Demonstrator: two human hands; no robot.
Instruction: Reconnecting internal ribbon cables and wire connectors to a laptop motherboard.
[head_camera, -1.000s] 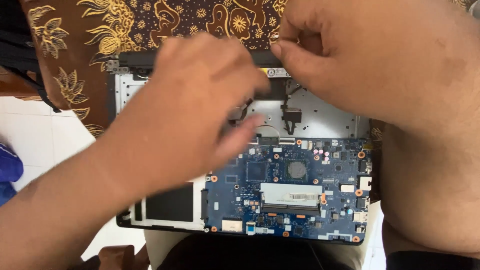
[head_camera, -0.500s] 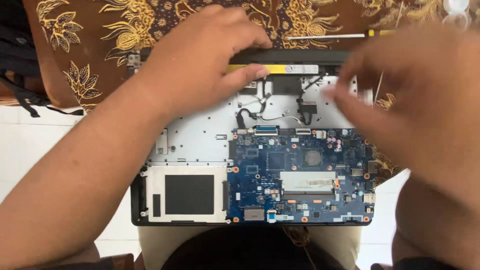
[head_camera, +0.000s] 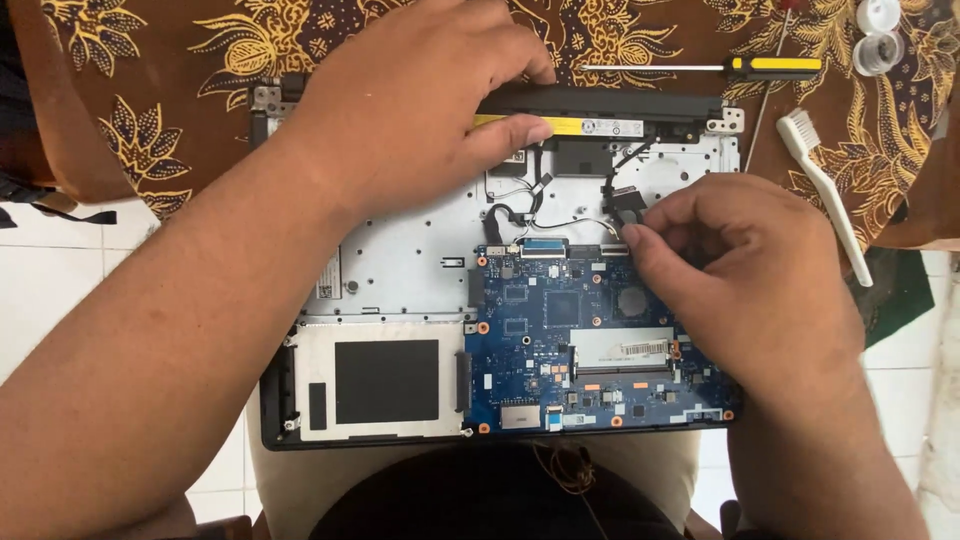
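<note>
A: Opened laptop base (head_camera: 400, 270) lies on the patterned brown cloth (head_camera: 170, 60), long axis left to right, hinge edge away from the person. Where are the hands?

B: Left hand (head_camera: 420, 110) rests on the far edge, thumb pressed on the long black battery bar (head_camera: 610, 105) with its yellow strip; fingers curled over the bar's top. The bar runs the same way as the base.

A: And the right?

B: Right hand (head_camera: 740, 270) is near the base's middle, fingertips (head_camera: 640, 240) pinched together at the small black cable connector (head_camera: 625, 200), just above the blue circuit board (head_camera: 590, 340). The grip looks closed on something thin there; cannot tell exactly what. The connector lies directly ahead of the fingertips, touching or nearly so. Right hand is far nearer to it than the left.

A: Count?

B: One base, one board, one battery bar. One screwdriver (head_camera: 770, 67) with yellow-black handle beyond the base, shaft pointing left. One white brush (head_camera: 820, 190) to the right. Two small clear caps (head_camera: 878, 35) at the far right corner.
</note>
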